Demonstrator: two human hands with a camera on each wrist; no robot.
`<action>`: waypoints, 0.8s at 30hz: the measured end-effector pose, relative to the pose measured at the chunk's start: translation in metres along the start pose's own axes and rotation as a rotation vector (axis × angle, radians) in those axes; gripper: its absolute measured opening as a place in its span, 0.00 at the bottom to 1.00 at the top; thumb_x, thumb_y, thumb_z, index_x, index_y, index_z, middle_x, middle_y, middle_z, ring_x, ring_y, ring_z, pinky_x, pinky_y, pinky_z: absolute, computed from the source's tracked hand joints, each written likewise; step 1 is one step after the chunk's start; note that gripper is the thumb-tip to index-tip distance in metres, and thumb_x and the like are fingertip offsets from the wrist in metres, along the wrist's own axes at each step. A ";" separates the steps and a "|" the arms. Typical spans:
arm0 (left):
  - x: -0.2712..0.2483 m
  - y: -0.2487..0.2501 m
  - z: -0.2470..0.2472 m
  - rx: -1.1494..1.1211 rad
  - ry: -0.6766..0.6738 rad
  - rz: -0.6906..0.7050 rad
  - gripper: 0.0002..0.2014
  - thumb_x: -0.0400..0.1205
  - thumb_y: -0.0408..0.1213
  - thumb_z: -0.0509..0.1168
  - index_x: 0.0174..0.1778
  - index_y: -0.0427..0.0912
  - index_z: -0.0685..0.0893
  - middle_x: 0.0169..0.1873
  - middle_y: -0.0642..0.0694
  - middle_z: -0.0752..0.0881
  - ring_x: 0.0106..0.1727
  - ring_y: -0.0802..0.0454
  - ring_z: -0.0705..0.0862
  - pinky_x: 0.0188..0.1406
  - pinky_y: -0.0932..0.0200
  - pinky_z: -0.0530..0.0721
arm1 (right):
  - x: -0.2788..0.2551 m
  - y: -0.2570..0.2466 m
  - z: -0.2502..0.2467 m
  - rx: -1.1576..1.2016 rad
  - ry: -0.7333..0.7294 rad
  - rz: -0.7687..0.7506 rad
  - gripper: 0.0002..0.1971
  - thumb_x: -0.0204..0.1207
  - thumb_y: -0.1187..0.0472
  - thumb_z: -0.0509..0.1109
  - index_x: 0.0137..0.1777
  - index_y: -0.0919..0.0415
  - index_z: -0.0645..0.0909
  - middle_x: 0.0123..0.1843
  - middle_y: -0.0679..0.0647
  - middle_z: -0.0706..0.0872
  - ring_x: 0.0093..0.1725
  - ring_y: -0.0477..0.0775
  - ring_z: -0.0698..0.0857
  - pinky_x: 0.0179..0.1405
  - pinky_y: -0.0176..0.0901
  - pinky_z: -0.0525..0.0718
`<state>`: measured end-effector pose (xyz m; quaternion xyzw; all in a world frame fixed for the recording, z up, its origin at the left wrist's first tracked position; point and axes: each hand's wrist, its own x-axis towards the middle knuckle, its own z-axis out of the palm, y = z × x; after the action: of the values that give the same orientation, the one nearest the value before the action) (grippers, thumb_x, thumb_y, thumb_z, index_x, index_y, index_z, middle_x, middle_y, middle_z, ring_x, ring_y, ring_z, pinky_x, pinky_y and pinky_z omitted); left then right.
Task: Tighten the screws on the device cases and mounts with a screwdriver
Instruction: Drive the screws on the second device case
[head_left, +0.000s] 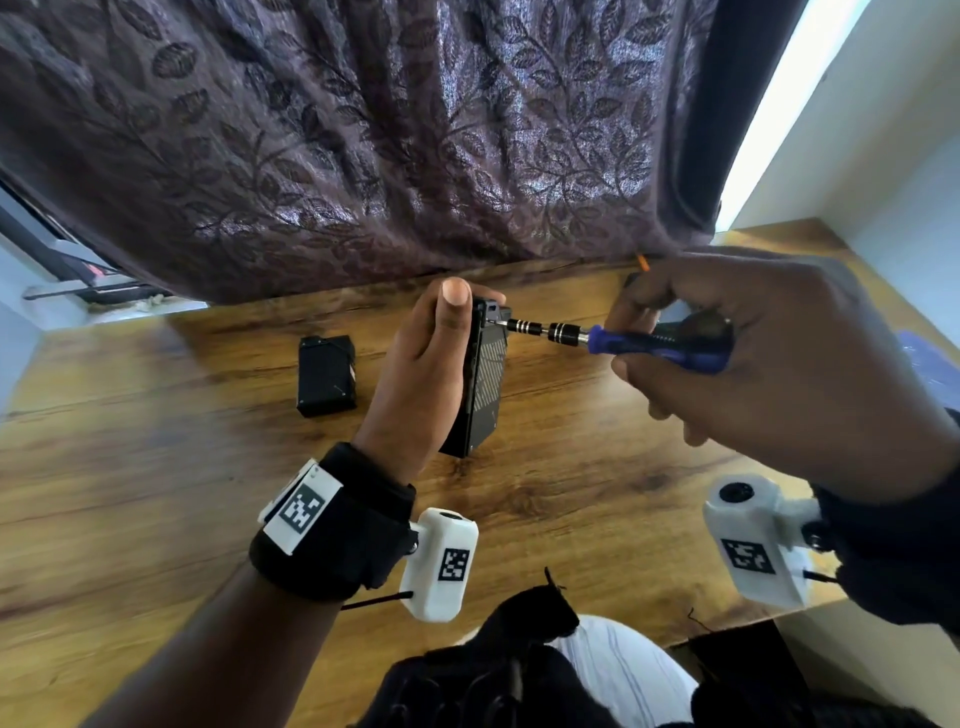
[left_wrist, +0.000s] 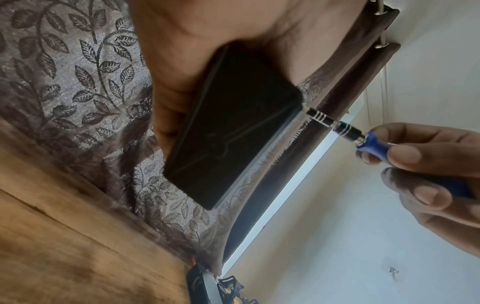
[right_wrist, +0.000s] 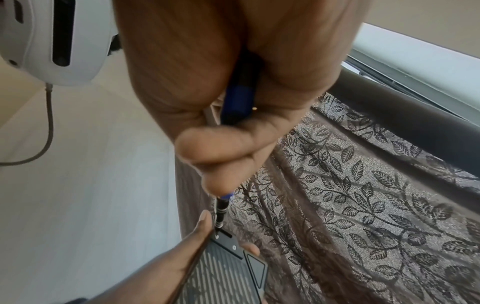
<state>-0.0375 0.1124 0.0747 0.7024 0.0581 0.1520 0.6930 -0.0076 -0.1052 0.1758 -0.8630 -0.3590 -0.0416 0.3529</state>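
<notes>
Left hand: I see my left hand (head_left: 426, 374) wrapped round a black case (head_left: 485, 384), thumb up along its near face and fingertips curled over the far top edge; the case stands on end, lower corner on the table (head_left: 156, 467), about midway along the far edge.
Right hand: my right hand (head_left: 769, 364) has its fingers curled tight on the blue handle of the screwdriver (head_left: 613, 340).
Screwdriver: held nearly level, its tip on a screw (right_wrist: 216, 236) at the top corner of the case's ribbed face.
Second case: a smaller black box (head_left: 327, 376) lies flat just left of my left hand.
Behind: a leaf-patterned curtain (head_left: 363, 130) hangs to the table's far edge.
</notes>
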 end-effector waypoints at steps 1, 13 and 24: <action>0.000 0.000 0.000 0.004 -0.003 0.007 0.26 0.90 0.57 0.49 0.58 0.42 0.85 0.42 0.41 0.87 0.39 0.51 0.85 0.37 0.56 0.84 | 0.000 0.000 0.000 0.040 0.016 0.015 0.03 0.73 0.60 0.80 0.44 0.52 0.90 0.29 0.36 0.87 0.25 0.35 0.87 0.26 0.28 0.83; 0.007 0.001 -0.007 -0.161 0.018 -0.114 0.32 0.90 0.57 0.45 0.64 0.34 0.83 0.45 0.39 0.88 0.41 0.51 0.89 0.38 0.57 0.90 | 0.005 -0.006 0.011 -0.040 -0.059 0.112 0.10 0.72 0.41 0.73 0.45 0.43 0.90 0.29 0.25 0.82 0.32 0.36 0.84 0.35 0.36 0.78; 0.001 -0.008 -0.010 -0.483 0.132 -0.317 0.33 0.84 0.49 0.65 0.76 0.26 0.71 0.59 0.20 0.86 0.51 0.32 0.90 0.45 0.42 0.90 | -0.011 0.014 0.015 0.056 -0.029 0.234 0.05 0.73 0.45 0.76 0.46 0.40 0.90 0.31 0.39 0.86 0.28 0.47 0.85 0.33 0.51 0.83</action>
<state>-0.0382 0.1225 0.0665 0.4878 0.1740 0.0967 0.8500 -0.0092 -0.1084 0.1531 -0.8893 -0.2618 0.0223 0.3742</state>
